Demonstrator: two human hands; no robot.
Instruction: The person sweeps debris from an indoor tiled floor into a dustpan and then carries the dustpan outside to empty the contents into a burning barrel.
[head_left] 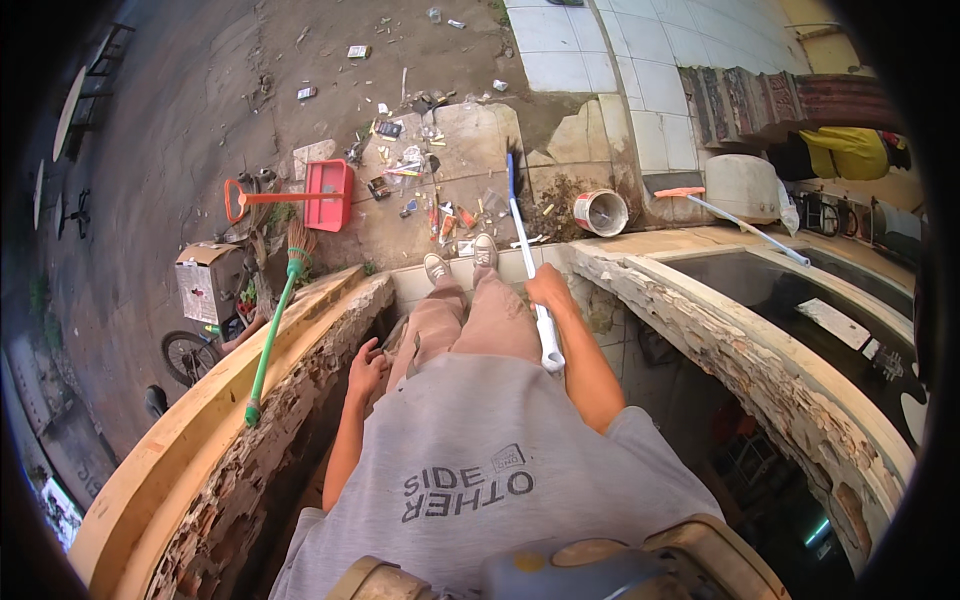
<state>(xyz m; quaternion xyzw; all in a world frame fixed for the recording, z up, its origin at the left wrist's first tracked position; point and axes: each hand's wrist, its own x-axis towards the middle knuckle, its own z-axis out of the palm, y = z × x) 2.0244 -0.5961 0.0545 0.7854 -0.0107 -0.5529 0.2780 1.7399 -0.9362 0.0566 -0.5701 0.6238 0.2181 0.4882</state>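
Note:
My right hand (550, 288) is closed around the blue-and-white handle of a broom (523, 235). The broom's dark bristles reach the ground beyond my shoes, at the right side of scattered litter (415, 165). Wrappers, packets, paper scraps and small bits make up the litter on the broken tiles. My left hand (368, 368) hangs beside my left thigh with nothing in it, its fingers loosely bent and apart. Ahead and to the left of my feet lies a red dustpan (328, 212) with an orange handle.
A green-handled broom (275, 335) leans on the left ledge (180, 440). Past it stand a cardboard box (210, 275) and a bicycle wheel (190, 358). On the right are a white bucket (600, 212), an orange-headed long-handled tool (735, 222) and a rough-edged wall (720, 350).

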